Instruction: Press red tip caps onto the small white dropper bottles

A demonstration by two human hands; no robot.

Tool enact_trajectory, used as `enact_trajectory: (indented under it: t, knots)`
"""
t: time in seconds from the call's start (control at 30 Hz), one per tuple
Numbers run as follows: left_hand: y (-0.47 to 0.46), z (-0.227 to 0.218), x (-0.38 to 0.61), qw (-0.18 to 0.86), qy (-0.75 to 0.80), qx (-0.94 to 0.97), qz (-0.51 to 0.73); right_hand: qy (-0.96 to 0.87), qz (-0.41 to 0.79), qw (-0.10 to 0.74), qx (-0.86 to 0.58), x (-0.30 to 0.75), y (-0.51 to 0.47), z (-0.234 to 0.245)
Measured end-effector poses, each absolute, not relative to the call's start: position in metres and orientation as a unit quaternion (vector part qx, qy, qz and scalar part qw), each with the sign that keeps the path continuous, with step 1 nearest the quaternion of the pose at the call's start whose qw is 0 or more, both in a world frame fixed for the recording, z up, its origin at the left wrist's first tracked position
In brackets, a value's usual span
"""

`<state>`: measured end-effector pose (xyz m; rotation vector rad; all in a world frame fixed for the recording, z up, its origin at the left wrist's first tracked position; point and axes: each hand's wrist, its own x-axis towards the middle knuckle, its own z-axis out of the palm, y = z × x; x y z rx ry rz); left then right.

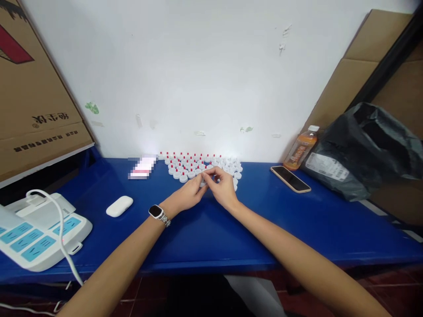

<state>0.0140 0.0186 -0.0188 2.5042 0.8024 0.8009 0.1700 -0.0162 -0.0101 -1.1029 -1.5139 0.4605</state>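
Observation:
My left hand [191, 193] and my right hand [223, 186] meet over the middle of the blue table, fingertips touching. A sliver of white cap [202, 182] shows between them, gripped by the left fingers. The right thumb and index finger are pinched together at the same spot; what they hold is too small and covered to make out. Behind the hands stand rows of round white caps with red tips [183, 178]. To their right, partly behind my right hand, sit several white caps without red tips [238, 175].
On the blue table [211, 237], a white power strip [42, 242] with a cable and a white earphone case [119, 206] lie left. A phone [291, 179], an orange drink bottle [300, 149] and a black plastic bag [363, 149] are right. A white wall [205, 79] rises behind.

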Motion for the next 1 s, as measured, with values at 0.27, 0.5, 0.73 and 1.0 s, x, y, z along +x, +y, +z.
enact_trajectory:
  t: [0.27, 0.5, 0.73, 1.0]
  knots:
    - [0.023, -0.024, 0.009, 0.177, 0.286, 0.902, 0.27, -0.679, 0.145, 0.566, -0.444, 0.167, -0.018, -0.007]
    - [0.025, -0.026, 0.014, 0.195, 0.288, 0.9, 0.264, -0.68, 0.15, 0.569, -0.438, 0.165, -0.012, -0.014]
    - [0.018, -0.017, 0.019, 0.215, 0.304, 0.88, 0.295, -0.672, 0.209, 0.571, -0.423, 0.174, -0.013, -0.005]
    - [0.016, -0.019, 0.017, 0.239, 0.353, 0.863, 0.271, -0.663, 0.103, 0.551, -0.496, 0.221, 0.06, 0.022]
